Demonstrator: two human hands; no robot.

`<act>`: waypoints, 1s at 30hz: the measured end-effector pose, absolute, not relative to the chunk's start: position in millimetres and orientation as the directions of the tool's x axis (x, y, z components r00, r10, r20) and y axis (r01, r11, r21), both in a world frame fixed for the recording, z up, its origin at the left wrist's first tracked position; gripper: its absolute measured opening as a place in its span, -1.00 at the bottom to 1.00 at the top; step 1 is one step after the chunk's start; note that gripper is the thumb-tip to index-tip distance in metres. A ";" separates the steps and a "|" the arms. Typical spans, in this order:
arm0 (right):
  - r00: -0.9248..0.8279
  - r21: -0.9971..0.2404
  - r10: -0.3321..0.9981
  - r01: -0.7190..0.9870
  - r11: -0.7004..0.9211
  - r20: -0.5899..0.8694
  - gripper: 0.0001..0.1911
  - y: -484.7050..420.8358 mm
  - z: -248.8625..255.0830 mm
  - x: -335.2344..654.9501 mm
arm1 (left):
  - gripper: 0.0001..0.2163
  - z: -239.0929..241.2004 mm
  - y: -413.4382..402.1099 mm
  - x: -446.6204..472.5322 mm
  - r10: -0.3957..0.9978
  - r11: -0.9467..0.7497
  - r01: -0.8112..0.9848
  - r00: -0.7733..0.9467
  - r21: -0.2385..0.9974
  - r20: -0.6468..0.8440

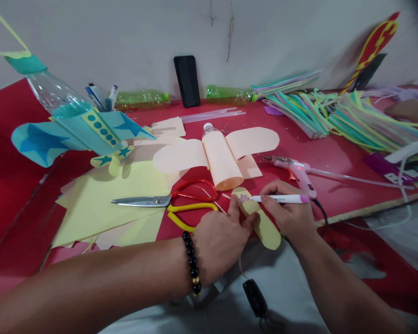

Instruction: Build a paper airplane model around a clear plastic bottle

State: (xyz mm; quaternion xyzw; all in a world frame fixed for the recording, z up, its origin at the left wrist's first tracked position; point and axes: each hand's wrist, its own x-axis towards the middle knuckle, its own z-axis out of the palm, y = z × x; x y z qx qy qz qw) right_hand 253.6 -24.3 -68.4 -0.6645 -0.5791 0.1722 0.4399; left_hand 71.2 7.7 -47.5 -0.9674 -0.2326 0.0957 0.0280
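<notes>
A red table (334, 153) runs along a bare pale wall (264, 32), its near edge giving way to grey floor. At the far left a blue paper plane (80, 132) built on a clear bottle hangs above the table. Below it lie loose yellow sheets (101, 204), with red-handled scissors (167, 199) on top and a yellow-handled pair (190, 214) just beside them. A black phone (187, 81) leans on the wall between two green bottles lying on their sides. In the middle of the table is a bottle wrapped in peach paper (221, 160) with two rounded wings. In front of it, at the table's edge, a yellow paper strip (266, 232) sits between the hands. The left hand (219, 236), with a bead bracelet (192, 264) at the wrist, lies open and flat, fingers spread and pressing the strip down. The right hand (292, 215) is closed around a white pen (285, 198), whose tip touches the strip's far end next to the left forefinger. The strip overhangs the edge, so I judge a clean mark needs firm pressure close to the tip, a light stroke and the wrist resting on the table. A pink glue gun (297, 170) lies just behind the right hand. Coloured straws (334, 116) are heaped further right.
</notes>
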 end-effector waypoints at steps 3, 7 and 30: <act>0.244 -0.785 0.932 0.616 0.064 0.268 -0.91 -24.5 -68.9 254.0 | -0.52 -48.8 7.7 70.6 0.455 -0.890 0.443 0.874 -0.106 -0.172; 0.207 -0.768 0.940 0.635 0.082 0.272 -0.92 -23.0 -70.0 253.0 | -0.52 -50.0 7.6 71.4 0.459 -0.888 0.446 0.872 -0.110 -0.170; 0.252 -0.789 0.928 0.611 0.066 0.274 -0.90 -24.2 -70.5 254.4 | -0.52 -46.0 8.3 71.9 0.452 -0.892 0.440 0.872 -0.101 -0.191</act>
